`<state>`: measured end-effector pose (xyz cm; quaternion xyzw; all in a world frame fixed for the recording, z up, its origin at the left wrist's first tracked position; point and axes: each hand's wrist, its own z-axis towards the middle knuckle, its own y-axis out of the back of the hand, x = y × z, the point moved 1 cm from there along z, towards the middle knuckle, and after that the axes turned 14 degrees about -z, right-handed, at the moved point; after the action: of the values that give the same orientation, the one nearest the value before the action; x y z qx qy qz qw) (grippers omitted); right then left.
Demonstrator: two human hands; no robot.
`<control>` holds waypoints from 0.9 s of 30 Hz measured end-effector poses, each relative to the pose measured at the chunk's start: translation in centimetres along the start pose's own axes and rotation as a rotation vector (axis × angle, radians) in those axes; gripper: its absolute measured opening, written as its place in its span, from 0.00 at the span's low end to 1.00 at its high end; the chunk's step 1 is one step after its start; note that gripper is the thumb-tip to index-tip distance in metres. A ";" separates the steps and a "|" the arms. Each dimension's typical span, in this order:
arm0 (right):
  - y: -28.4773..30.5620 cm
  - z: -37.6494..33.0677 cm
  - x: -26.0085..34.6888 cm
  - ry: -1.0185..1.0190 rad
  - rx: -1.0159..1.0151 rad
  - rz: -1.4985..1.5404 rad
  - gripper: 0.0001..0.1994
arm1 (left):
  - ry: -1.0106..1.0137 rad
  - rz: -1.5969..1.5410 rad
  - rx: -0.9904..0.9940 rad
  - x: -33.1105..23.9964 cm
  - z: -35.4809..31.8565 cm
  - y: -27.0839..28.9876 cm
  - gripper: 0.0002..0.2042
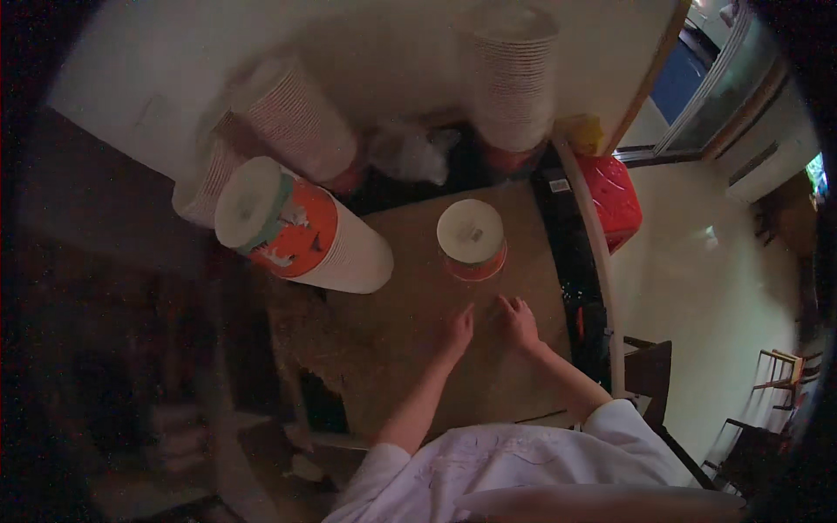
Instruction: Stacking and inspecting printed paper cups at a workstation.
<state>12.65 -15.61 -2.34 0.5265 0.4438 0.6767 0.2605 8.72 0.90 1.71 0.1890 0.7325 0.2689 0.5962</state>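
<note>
An upturned paper tub, pale on top with an orange-red wall, stands on the brown cardboard sheet in front of me. My left hand hovers just on the near side of it, fingers loosely stretched and holding nothing I can see. To its right, my right hand has its fingers partly spread, with nothing in them. Neither hand touches the tub. Left of it leans a tall nested stack of paper tubs, with a green and orange printed one at its upper end.
More tall stacks of white paper tubs rise along the wall, another stack at the back right. Between them lies a crumpled clear plastic bag. A red plastic stool stands past the table's right edge; chairs are farther right.
</note>
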 end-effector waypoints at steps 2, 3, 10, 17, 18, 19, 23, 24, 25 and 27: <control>-0.4 0.3 2.8 0.207 -0.041 -0.136 0.18 | -0.188 0.133 -0.133 8.6 0.8 -3.0 0.11; -0.8 0.5 5.8 0.289 -0.007 -0.088 0.21 | -0.359 0.287 -0.248 12.3 3.0 -3.5 0.13; -0.8 -1.0 4.4 0.303 0.059 -0.387 0.27 | -0.132 0.076 -0.355 13.1 5.6 -6.8 0.13; -1.4 0.7 2.8 0.257 0.112 -0.643 0.32 | -0.222 -0.006 -0.235 5.6 5.8 -4.9 0.06; -1.0 1.2 3.2 0.178 0.223 -0.621 0.35 | -0.190 -0.014 -0.251 5.5 5.5 -4.0 0.05; -0.1 1.6 3.7 0.094 0.336 -0.603 0.38 | -0.186 -0.011 -0.259 5.3 5.2 -3.3 0.05; 2.9 2.1 2.1 -0.074 0.420 -0.458 0.40 | -0.188 -0.017 -0.261 6.8 4.6 -2.1 0.05; 3.1 2.2 1.5 -0.193 0.450 -0.438 0.40 | -0.212 -0.044 -0.296 8.0 4.3 -2.1 0.05; 3.5 1.6 -0.8 -0.368 0.479 -0.432 0.40 | -0.219 -0.068 -0.269 6.6 3.7 -2.8 0.05; 4.0 0.3 -3.6 -0.485 0.430 -0.431 0.39 | -0.380 -0.180 -0.270 2.0 1.4 -1.4 0.08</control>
<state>14.54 -20.38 -0.53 0.6085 0.6015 0.3541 0.3776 9.68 1.28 -0.91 0.0885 0.5785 0.2698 0.7646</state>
